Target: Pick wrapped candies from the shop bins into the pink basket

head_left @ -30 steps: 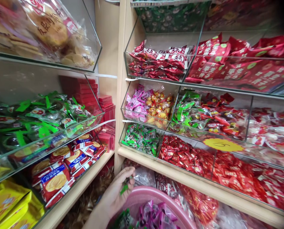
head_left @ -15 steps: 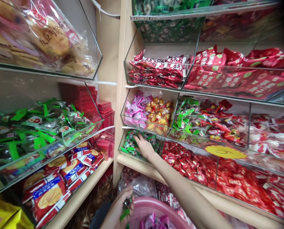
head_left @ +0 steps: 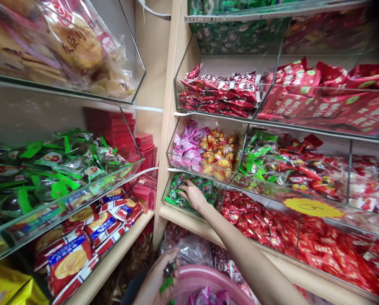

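My right hand (head_left: 193,195) reaches into a small clear bin of green-wrapped candies (head_left: 212,191) on the lowest shelf. Its fingers are bent and somewhat apart over the candies, and nothing shows held in them. At the bottom centre my left hand (head_left: 162,271) is closed around a clear and green candy packet (head_left: 168,283), partly hidden by the fingers. Beside that hand stands a pink plastic basket (head_left: 208,275). Purple-wrapped candies (head_left: 205,296) lie inside it, cut off by the lower frame edge.
Red-wrapped candies (head_left: 256,216) fill the bin right of my right hand. Above are bins with purple and yellow sweets (head_left: 218,148). A yellow price tag (head_left: 313,207) hangs on a glass front. Biscuit packets (head_left: 67,258) lie at left, below green-tagged packets (head_left: 59,165).
The view has shifted slightly, so the shelves sit a little further right. My right hand stays in the green candy bin with its fingers moved slightly; my left hand still grips its packet.
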The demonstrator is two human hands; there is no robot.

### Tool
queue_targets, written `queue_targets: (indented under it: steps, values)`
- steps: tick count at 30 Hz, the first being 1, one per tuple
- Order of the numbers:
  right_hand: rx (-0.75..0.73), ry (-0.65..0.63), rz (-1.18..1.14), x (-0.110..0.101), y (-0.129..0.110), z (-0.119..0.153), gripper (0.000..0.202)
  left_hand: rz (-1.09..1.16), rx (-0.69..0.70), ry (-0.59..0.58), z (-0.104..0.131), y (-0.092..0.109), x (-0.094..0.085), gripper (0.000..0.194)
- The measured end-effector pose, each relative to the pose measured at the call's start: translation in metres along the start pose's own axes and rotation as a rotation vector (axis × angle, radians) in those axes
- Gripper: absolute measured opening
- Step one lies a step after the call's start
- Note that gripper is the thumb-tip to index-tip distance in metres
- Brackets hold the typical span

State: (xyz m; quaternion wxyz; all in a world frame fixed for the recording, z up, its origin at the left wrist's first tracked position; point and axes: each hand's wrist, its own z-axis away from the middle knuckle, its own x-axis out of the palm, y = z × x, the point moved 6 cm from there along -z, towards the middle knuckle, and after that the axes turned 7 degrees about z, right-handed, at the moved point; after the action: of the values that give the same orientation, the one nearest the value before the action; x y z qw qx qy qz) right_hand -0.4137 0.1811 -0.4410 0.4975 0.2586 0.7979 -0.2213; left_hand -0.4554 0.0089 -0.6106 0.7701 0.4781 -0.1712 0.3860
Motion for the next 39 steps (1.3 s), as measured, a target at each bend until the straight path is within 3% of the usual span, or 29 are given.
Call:
queue_targets:
  steps: [7, 13, 17, 20, 23, 26, 32, 35, 39]
  values:
    - [0.038, 0.186, -0.206, -0.026, 0.02, 0.013, 0.037, 0.075, 0.043, 0.022, 0.021, 0.034, 0.024, 0.028]
    - [-0.012, 0.194, -0.323, -0.015, 0.023, 0.031, 0.021, 0.03, 0.013, 0.001, -0.005, 0.034, 0.061, 0.018]
    - [0.126, 0.23, -0.783, -0.021, 0.03, 0.044, 0.022, 0.018, 0.083, -0.016, -0.012, 0.038, 0.068, 0.021]
    - [0.294, 0.099, -1.23, -0.024, 0.025, 0.056, 0.03, -0.008, 0.143, -0.056, -0.002, 0.046, 0.07, 0.032]
    - [0.349, -0.087, -1.418, -0.03, 0.006, 0.072, 0.035, -0.059, 0.155, -0.109, 0.013, 0.054, 0.075, 0.045]
    - [0.341, -0.199, -1.429, -0.037, -0.009, 0.086, 0.037, -0.119, 0.2, -0.178, 0.027, 0.06, 0.084, 0.051]
    - [0.296, -0.227, -1.392, -0.044, -0.026, 0.101, 0.042, -0.188, 0.333, -0.244, 0.043, 0.063, 0.095, 0.045]
    - [0.279, -0.238, -1.395, -0.043, -0.032, 0.103, 0.049, -0.115, 0.284, -0.231, 0.044, 0.061, 0.092, 0.045]
    - [0.224, -0.415, -1.304, -0.033, -0.041, 0.107, 0.052, -0.088, 0.166, -0.247, 0.045, 0.054, 0.087, 0.049]
